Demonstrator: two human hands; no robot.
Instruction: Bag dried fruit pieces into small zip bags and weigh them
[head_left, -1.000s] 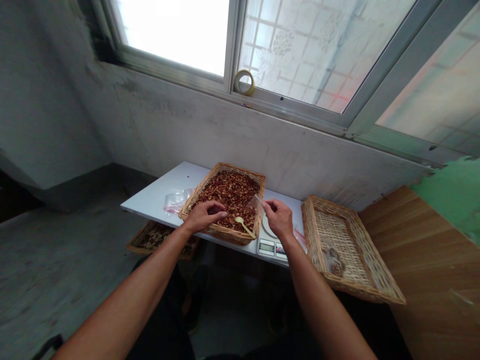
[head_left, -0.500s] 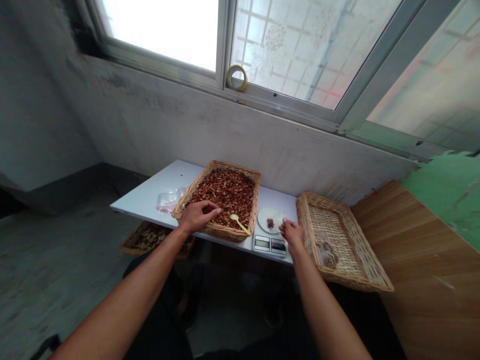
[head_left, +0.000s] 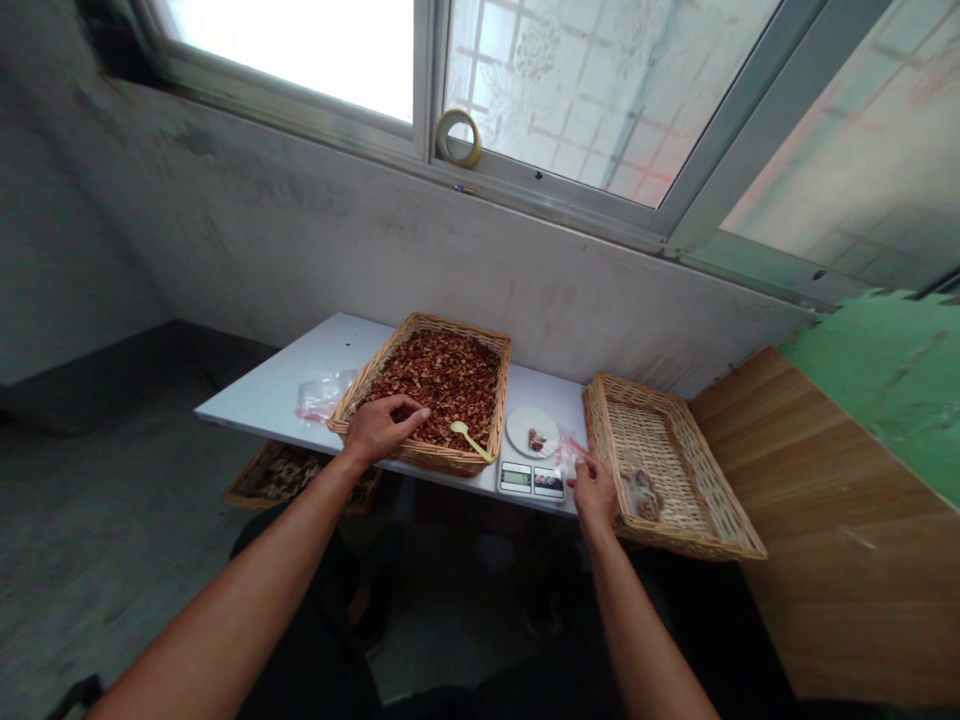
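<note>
Two hands in view, over the counter [head_left: 255, 400]. Left hand [head_left: 382, 430]: open, fingers together and lightly curled, hovering at the near side of a wicker tray [head_left: 461, 327] heaped with red-brown dried fruit pieces [head_left: 442, 385]; nothing visibly held. Right hand [head_left: 592, 495]: thumb and fingers pinching a small clear zip bag [head_left: 570, 455], which hangs just above the front edge of the counter, between a digital scale [head_left: 521, 480] and a second wicker tray [head_left: 596, 430]. Bag contents can't be made out. White plate [head_left: 521, 430] sits on the scale, small heap of pieces [head_left: 536, 440] on it. Yellow spoon [head_left: 466, 438] lies in the first tray, handle on the rim.

Handling note: keep the pinch at the bag's top edge and keep the film off the plate and scale, so the reading stays clean.

Delta vs. half a second ago: right hand has moved from beside the plate down toward the second tray, bag now showing. Spoon and plate heap unchanged.
</note>
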